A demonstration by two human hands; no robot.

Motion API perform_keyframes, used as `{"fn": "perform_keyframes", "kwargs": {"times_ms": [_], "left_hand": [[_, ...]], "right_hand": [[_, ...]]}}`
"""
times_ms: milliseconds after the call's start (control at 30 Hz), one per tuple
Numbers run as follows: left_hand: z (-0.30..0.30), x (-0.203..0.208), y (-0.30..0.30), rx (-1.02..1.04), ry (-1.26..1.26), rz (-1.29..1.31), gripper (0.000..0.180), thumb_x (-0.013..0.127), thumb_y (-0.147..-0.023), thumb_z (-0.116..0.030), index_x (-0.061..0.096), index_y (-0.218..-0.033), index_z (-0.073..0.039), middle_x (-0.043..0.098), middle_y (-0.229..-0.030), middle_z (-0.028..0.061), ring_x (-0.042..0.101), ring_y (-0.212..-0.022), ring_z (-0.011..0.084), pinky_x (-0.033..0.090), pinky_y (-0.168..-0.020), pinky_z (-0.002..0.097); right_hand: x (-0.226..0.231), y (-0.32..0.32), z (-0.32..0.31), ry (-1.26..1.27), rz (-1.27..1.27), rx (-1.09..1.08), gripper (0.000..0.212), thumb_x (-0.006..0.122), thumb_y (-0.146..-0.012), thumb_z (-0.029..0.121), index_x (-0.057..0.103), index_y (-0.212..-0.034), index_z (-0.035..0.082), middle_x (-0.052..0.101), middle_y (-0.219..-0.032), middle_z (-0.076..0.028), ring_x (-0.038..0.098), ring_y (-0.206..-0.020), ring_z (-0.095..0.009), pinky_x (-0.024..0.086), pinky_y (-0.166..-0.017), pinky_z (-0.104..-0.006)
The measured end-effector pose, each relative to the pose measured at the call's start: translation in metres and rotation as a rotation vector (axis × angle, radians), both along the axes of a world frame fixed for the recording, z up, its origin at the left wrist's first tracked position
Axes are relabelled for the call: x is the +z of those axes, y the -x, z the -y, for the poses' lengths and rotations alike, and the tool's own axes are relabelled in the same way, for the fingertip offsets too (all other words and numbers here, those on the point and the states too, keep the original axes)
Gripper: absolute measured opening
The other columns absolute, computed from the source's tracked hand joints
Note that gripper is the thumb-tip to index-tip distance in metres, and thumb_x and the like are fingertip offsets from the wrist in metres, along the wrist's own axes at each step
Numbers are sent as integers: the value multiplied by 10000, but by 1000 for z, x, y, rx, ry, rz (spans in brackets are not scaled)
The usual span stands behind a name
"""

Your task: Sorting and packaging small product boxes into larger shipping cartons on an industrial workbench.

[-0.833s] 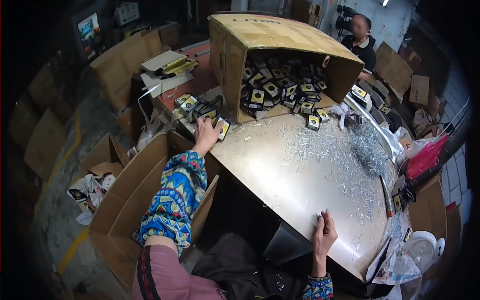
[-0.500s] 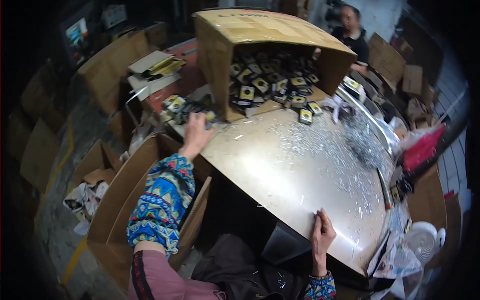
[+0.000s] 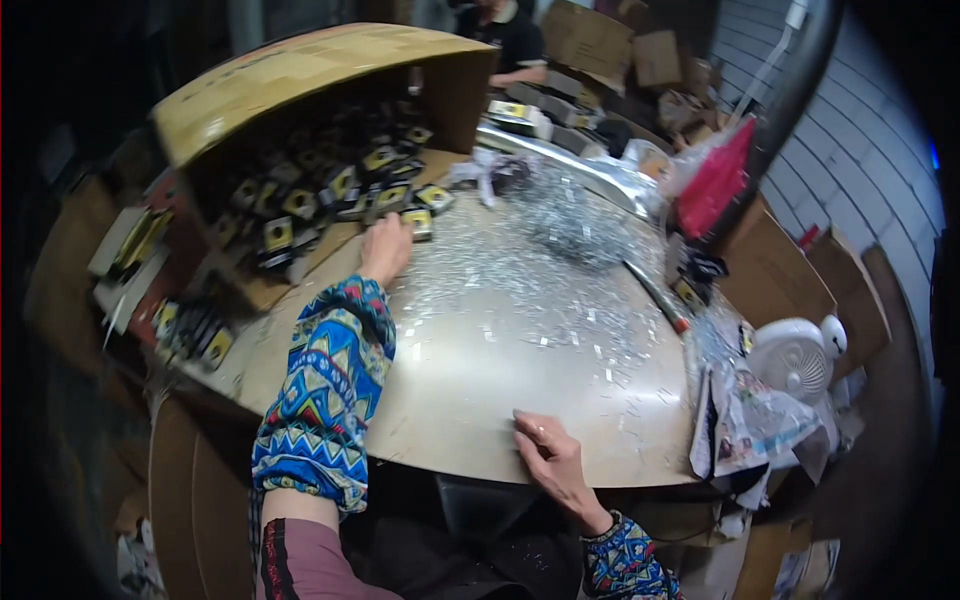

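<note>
My left hand point(image 3: 388, 248) reaches across the metal tabletop to the mouth of a large carton. Its fingers curl against a small black-and-yellow box point(image 3: 419, 226); the hand itself hides part of the grip. Behind it, many similar boxes point(image 3: 300, 204) lie heaped inside the carton point(image 3: 330, 60), which rests on its side. Over the near edge of the table, my right hand point(image 3: 555, 465) has its thumb and index finger apart. A dark spot shows at the index fingertip, too small to make out. Patterned blue sleeves cover both forearms.
Shiny slivers point(image 3: 560, 235) litter the tabletop point(image 3: 480, 400). A dark rod with a red end point(image 3: 658, 298) lies at the right, near a white fan point(image 3: 790, 362) and a pink bag point(image 3: 715, 178). More boxes point(image 3: 195, 335) sit at left. Another person point(image 3: 505, 45) is behind the carton.
The view has swung to the right. My left hand has gone from the pile of boxes left of the carton to one at its mouth. My right thumb and index finger have parted.
</note>
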State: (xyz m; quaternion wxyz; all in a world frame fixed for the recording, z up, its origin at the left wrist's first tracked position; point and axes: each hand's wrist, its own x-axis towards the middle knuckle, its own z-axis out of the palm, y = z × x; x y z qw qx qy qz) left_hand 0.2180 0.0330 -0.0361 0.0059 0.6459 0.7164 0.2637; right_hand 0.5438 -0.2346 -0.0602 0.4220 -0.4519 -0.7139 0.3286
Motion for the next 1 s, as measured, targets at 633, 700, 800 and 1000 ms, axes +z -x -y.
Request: {"fn": "perform_keyframes", "kwargs": {"times_ms": [633, 700, 800, 1000], "left_hand": [[45, 51, 1, -57, 81, -525, 191, 665, -846, -164, 611, -1001, -65, 706, -941, 162, 708, -859, 323, 564, -740, 466], [63, 53, 31, -44, 49, -370, 238, 678, -898, -236, 595, -978, -27, 681, -798, 118, 707, -753, 254, 545, -598, 386], [116, 60, 11, -124, 313, 646, 329, 627, -964, -380, 637, -985, -52, 630, -715, 32, 629, -578, 133, 460, -452, 280], [257, 35, -21, -35, 396, 1402, 322, 544, -1024, -361, 618, -1097, -57, 655, -859, 2, 630, -684, 71, 540, -577, 238]], "right_hand": [[-16, -76, -94, -175, 624, -66, 390, 602, -968, 298, 608, -1314, 119, 495, -1428, -213, 419, -1355, -422, 302, -1109, -607], [-9, -70, -79, -315, 635, -228, 382, 626, -952, 264, 613, -1291, 89, 522, -1391, -220, 453, -1322, -411, 345, -1091, -571], [-11, -76, -58, -293, 593, -114, 375, 652, -933, 256, 627, -1250, 57, 536, -1371, -224, 473, -1305, -396, 385, -1080, -508], [4, -58, -40, -139, 330, 179, 369, 638, -957, 225, 610, -1270, 31, 549, -1379, -211, 468, -1347, -376, 334, -1155, -476]]}}
